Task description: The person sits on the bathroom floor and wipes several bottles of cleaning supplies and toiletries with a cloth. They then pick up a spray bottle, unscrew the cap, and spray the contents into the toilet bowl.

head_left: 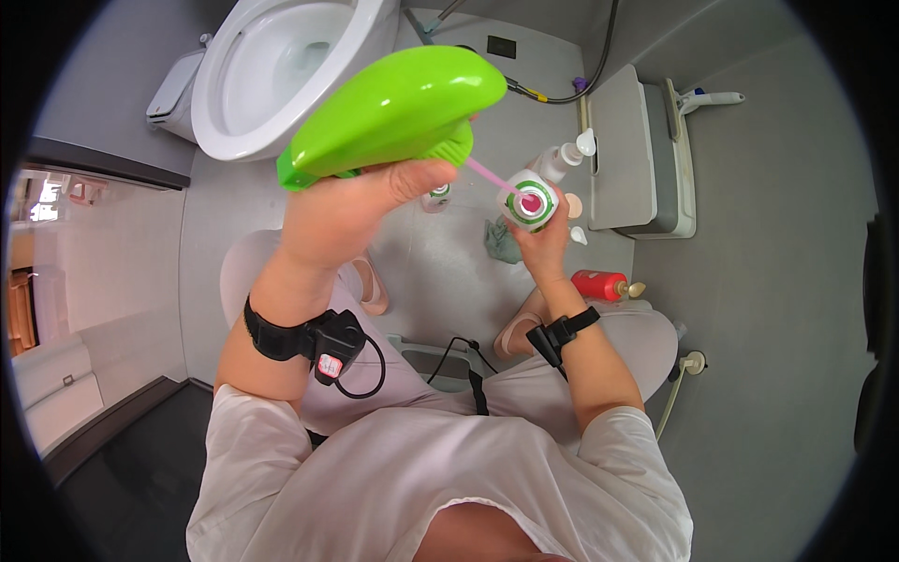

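Green spray head (403,108), upper centre of frame, nearest the camera; left hand (346,206) closed around its underside. Pink tube (489,176) slants down-right to the mouth of a white bottle (545,217), right of centre; insertion depth cannot be told. Right hand (546,245) curled around bottle, gripping it. Red bottle (599,285) lies lower right of it.

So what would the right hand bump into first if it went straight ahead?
The right hand holds an open bottle, which would probably meet the white pump bottle just beyond; depth is unclear, so it might pass over.
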`<state>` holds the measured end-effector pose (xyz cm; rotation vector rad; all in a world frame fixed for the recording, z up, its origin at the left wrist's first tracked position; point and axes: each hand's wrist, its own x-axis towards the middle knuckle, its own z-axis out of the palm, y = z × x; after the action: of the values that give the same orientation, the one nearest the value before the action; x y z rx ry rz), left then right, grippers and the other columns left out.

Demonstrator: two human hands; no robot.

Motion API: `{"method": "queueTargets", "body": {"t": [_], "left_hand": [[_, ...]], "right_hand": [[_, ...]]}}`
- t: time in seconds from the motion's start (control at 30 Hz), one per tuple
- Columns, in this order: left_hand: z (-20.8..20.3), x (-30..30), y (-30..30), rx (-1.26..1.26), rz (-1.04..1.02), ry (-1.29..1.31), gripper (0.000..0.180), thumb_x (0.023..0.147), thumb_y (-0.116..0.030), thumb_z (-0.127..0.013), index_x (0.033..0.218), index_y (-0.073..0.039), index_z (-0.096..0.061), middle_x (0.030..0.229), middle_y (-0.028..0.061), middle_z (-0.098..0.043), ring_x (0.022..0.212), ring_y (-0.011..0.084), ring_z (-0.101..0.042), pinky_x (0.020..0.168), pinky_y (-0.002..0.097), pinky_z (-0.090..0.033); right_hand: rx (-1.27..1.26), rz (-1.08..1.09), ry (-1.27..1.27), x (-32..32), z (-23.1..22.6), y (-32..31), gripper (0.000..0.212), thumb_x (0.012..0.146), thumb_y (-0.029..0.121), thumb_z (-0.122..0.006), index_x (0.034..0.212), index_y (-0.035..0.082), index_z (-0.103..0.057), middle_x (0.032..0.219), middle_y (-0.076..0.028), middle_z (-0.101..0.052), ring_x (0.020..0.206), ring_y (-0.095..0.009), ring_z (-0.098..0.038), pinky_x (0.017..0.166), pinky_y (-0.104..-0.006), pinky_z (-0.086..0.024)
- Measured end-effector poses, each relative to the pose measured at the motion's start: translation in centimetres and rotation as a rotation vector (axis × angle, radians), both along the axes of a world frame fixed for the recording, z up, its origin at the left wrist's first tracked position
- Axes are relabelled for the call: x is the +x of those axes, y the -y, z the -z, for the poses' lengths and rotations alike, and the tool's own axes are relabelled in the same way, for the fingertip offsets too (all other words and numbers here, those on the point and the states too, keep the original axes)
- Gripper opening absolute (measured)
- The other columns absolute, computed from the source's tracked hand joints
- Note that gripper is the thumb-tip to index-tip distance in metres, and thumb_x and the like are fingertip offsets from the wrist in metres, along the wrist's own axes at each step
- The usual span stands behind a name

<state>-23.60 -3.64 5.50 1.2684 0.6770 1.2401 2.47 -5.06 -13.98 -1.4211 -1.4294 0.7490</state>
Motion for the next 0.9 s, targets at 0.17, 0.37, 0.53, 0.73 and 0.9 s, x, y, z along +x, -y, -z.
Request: {"method": "queueTargets", "body": {"t": [0.17, 0.37, 0.53, 0.73, 0.9], "left_hand": [[-0.2, 0.0, -0.4, 0.092, -0.025, 0.089, 0.062, 0.080, -0.023, -0.078, 0.130, 0.000, -0.051, 0.120, 0.0211, -0.059, 0.097, 0.0221, -0.059, 0.081, 0.0337, -0.050], [-0.1, -0.2, -0.5, 0.108, 0.006, 0.138, 0.063, 0.080, -0.024, -0.078, 0.131, 0.000, -0.050, 0.120, 0.0215, -0.058, 0.096, 0.0230, -0.060, 0.081, 0.0343, -0.050], [0.0, -0.3, -0.6, 0.099, -0.002, 0.197, 0.068, 0.081, -0.023, -0.077, 0.136, 0.002, -0.044, 0.123, 0.0205, -0.056, 0.098, 0.0217, -0.060, 0.082, 0.0322, -0.051], [0.3, -0.7, -1.2, 0.110, 0.011, 0.256, 0.068, 0.084, -0.023, -0.074, 0.138, 0.003, -0.040, 0.125, 0.0194, -0.054, 0.100, 0.0197, -0.060, 0.086, 0.0293, -0.051], [0.8, -0.9, -1.6, 0.098, 0.008, 0.306, 0.064, 0.087, -0.020, -0.071, 0.138, 0.002, -0.041, 0.126, 0.0190, -0.054, 0.102, 0.0202, -0.060, 0.088, 0.0301, -0.051]], "right_hand": [[0.087, 0.022, 0.033, -0.3, 0.1, -0.3, 0.077, 0.066, 0.004, -0.082, 0.131, 0.004, -0.041, 0.122, -0.011, -0.055, 0.112, -0.022, -0.056, 0.098, -0.0337, -0.044], [0.159, 0.029, 0.058, -0.4, -0.4, -0.6, 0.077, 0.065, 0.006, -0.084, 0.130, 0.003, -0.043, 0.122, -0.012, -0.051, 0.113, -0.024, -0.053, 0.099, -0.0361, -0.042], [0.187, 0.045, 0.087, -0.5, -1.2, -0.6, 0.077, 0.070, 0.002, -0.080, 0.134, 0.001, -0.038, 0.127, -0.014, -0.051, 0.115, -0.023, -0.055, 0.099, -0.0331, -0.045], [0.205, 0.048, 0.132, -0.5, -1.5, -1.1, 0.077, 0.069, -0.001, -0.079, 0.133, 0.002, -0.037, 0.125, -0.013, -0.051, 0.112, -0.023, -0.056, 0.097, -0.0327, -0.045], [0.170, 0.043, -0.011, -0.5, -1.1, -1.4, 0.078, 0.068, 0.000, -0.080, 0.133, 0.003, -0.036, 0.124, -0.012, -0.051, 0.113, -0.022, -0.055, 0.098, -0.0335, -0.045]]}}
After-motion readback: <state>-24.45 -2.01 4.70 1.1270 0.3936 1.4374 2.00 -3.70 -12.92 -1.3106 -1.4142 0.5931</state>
